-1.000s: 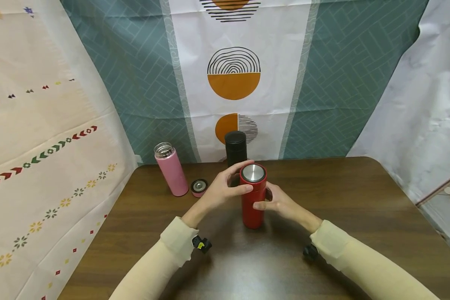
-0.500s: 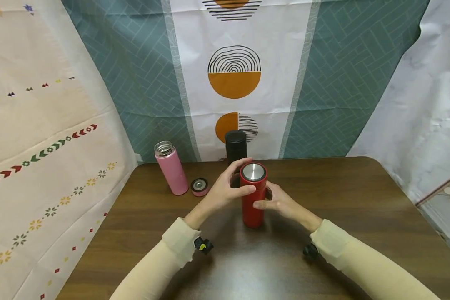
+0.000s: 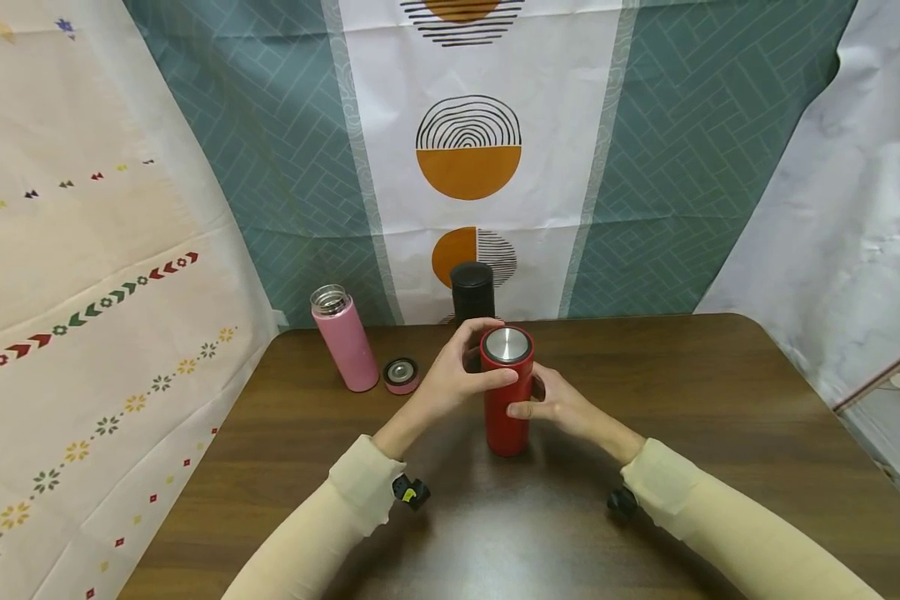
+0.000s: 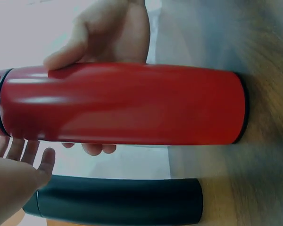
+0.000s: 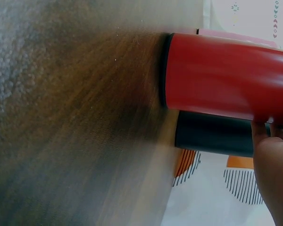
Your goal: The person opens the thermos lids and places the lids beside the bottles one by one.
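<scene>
- head view: a printed backdrop (image 3: 645, 167) hangs behind everything, teal at both sides with a white middle strip carrying orange and black-lined shapes.
- a brown wood-grain table (image 3: 682, 392) spreads below it, glossy where the light catches its near part.
- on it, between the two hands, stands the red bottle (image 3: 506, 433), upright and slim. its body is smooth and evenly red, with pale streaks of shine in the left wrist view. a thin black ring parts body from top, and a black band runs round the base.
- the black bottle (image 3: 473, 296) stands behind, partly hidden.
- the pink bottle (image 3: 347, 348) is off to the left, its silvery neck uncovered.
- the left hand (image 3: 450, 375) is curled round the red bottle's top, thumb in front, fingers behind.
- the right hand (image 3: 562, 405) grips the body lower down, thumb across the front.
- a brushed steel disc (image 3: 507, 344), rimmed in black, caps the red bottle.
- the pink lid (image 3: 401, 382) lies just beside the pink bottle, its hollow side up.
</scene>
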`<move>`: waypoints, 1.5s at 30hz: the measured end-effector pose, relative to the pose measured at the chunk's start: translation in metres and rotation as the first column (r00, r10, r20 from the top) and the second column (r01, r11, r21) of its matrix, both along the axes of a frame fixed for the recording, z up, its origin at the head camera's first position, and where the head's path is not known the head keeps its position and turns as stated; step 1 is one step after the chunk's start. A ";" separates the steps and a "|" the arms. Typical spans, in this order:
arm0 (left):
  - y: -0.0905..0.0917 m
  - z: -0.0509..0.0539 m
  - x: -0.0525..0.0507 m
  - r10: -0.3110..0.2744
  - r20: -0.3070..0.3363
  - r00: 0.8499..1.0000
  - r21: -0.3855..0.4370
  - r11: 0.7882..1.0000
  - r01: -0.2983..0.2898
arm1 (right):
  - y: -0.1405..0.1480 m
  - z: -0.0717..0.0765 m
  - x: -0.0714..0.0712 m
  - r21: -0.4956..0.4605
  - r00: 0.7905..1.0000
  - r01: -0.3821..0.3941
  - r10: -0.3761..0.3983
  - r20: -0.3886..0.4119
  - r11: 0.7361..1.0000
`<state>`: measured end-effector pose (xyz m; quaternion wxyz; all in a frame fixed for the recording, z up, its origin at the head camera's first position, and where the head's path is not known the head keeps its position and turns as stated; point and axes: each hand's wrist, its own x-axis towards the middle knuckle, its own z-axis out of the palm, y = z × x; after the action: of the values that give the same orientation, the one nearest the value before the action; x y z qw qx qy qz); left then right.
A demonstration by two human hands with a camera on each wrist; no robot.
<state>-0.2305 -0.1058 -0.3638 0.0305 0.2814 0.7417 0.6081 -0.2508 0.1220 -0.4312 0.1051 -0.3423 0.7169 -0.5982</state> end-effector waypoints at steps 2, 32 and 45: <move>-0.001 -0.001 0.002 -0.004 0.013 1.000 -0.015 1.000 0.004 | 0.000 0.000 0.000 0.007 1.000 0.003 -0.003 0.006 1.000; -0.002 -0.001 0.001 -0.032 0.008 0.999 -0.020 0.999 0.032 | 0.001 0.001 0.001 0.010 1.000 0.010 -0.010 -0.013 1.000; -0.014 0.011 -0.007 -0.115 0.033 0.993 -0.070 0.991 0.117 | 0.000 0.000 0.000 -0.008 1.000 0.008 -0.008 0.004 1.000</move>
<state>-0.2374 -0.1195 -0.3528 0.0863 0.3139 0.7450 0.5823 -0.2503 0.1216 -0.4315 0.1026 -0.3386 0.7156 -0.6023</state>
